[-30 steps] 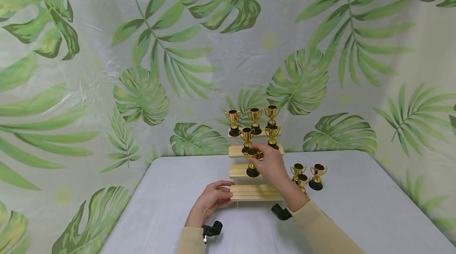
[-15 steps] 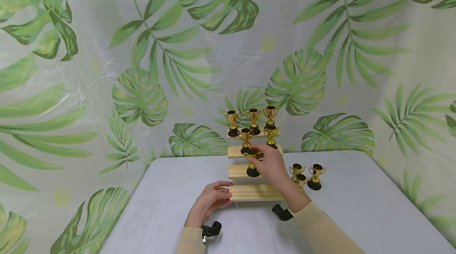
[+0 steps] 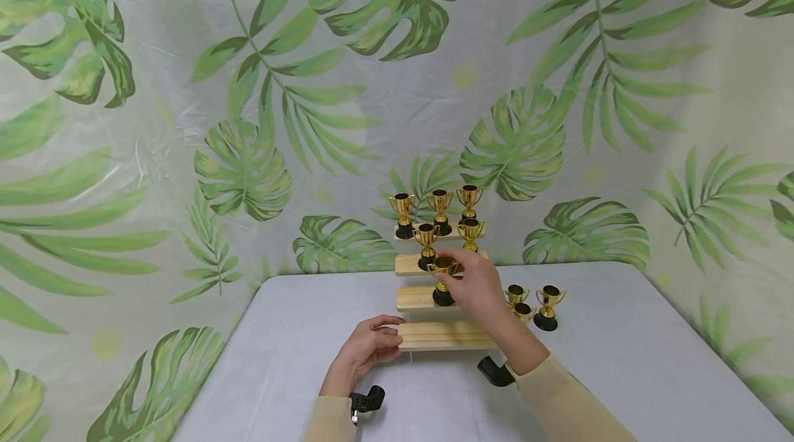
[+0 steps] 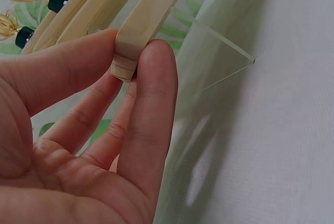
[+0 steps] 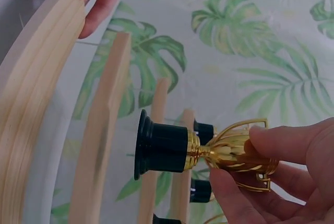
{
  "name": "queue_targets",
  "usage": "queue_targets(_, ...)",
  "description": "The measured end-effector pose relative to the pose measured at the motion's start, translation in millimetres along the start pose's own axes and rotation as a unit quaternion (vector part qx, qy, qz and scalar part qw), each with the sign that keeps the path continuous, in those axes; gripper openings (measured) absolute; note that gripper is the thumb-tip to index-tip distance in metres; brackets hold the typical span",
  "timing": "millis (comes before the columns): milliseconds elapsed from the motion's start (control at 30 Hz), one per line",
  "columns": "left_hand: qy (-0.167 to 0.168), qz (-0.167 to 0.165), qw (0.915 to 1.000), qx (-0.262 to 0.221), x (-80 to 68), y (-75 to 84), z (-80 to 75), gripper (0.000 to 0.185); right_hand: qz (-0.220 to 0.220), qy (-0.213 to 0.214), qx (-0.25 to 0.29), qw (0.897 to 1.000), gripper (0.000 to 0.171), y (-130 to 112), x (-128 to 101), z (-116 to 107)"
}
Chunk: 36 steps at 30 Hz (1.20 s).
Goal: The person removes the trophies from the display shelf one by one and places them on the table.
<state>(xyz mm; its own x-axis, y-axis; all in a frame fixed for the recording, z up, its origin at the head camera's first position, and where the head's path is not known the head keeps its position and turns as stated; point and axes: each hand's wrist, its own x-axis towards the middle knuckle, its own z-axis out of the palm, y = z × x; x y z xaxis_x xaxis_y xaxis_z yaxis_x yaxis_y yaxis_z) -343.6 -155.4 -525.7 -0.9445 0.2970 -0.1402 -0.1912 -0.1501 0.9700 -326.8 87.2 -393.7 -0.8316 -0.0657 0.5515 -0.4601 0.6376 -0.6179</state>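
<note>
1. One gold trophy (image 5: 237,153) with a black base is pinched by the cup between the thumb and fingers of the right hand (image 3: 474,285); the digits are parted only by the width of the cup. It is held upright over the second tier from the bottom of the wooden stand (image 3: 443,337), and a gap between its base and that tier is seen from the right wrist.
2. One end of the stand, the left end of its bottom tier, is pinched by the left hand (image 3: 367,345), with the plank's thickness between thumb and fingers.
3. Four tiers are counted on the stand, with clear supports (image 4: 227,38) seen beneath the bottom one.
4. Two trophies (image 3: 426,238) are stood on the stand's third tier up, the right one partly covered by the right hand.
5. Three more trophies (image 3: 440,204) are lined up on the stand's top tier.
6. Three further trophies (image 3: 547,304) are grouped on the table (image 3: 291,332), to the right of the stand; two of these are partly hidden by the right arm.
7. Two black wrist mounts (image 3: 369,398) are worn, one per wrist, nearer than the stand.
8. One leaf-patterned backdrop (image 3: 347,118) is hung behind the stand.
</note>
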Motion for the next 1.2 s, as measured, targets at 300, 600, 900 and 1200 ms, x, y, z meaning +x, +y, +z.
queue_targets(300, 0.002, 0.001, 1.0000, 0.005, 0.2, -0.3, 0.3, 0.044, 0.002, 0.002, -0.002, 1.000, 0.039, -0.2, -3.3, -13.2)
queue_targets(600, 0.002, 0.001, 1.0000, 0.006, 1.4, -1.0, 0.2, 0.044, 0.015, 0.001, 0.012, 1.000, 0.040, 3.6, -4.7, -27.5)
queue_targets(900, 0.002, -0.001, 1.0000, 0.007, 0.9, -0.5, 0.3, 0.044, 0.012, 0.017, 0.009, 1.000, 0.040, 13.1, -4.0, -39.5)
queue_targets(1200, 0.004, -0.001, 1.0000, 0.005, 0.7, -0.7, -0.2, 0.046, 0.009, 0.032, -0.002, 0.999, 0.041, 21.9, -5.2, -50.7)
